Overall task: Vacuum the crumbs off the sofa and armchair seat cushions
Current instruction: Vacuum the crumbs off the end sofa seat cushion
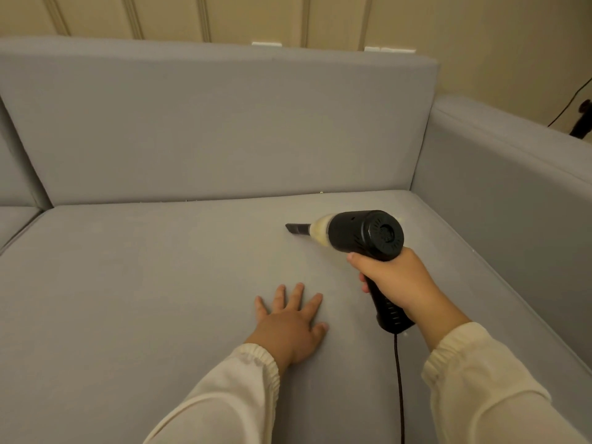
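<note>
The handheld vacuum sits low over the grey seat cushion, toward its back right part, its narrow dark nozzle angled down to the left so the tip meets or all but meets the fabric; that slant probably keeps the mouth close to the weave, where suction counts. The right hand wraps the black pistol grip from behind, fingers curled round it and thumb up near the motor housing, a firm grasp that lets the wrist steer the tip. From the butt of the handle the cord trails straight down the cushion toward the person, lying clear of the nozzle's path. The left hand lies flat on the cushion just beside the vacuum's handle, fingers spread and straight, holding nothing; it looks like a brace, taking weight and perhaps tautening the cloth. A few pale specks show along the seam where the seat meets the back cushion, so that crease looks like the next ground to cover. The armrest rises at the right, and behind it all stands a panelled cream wall. The armchair is not in view.
</note>
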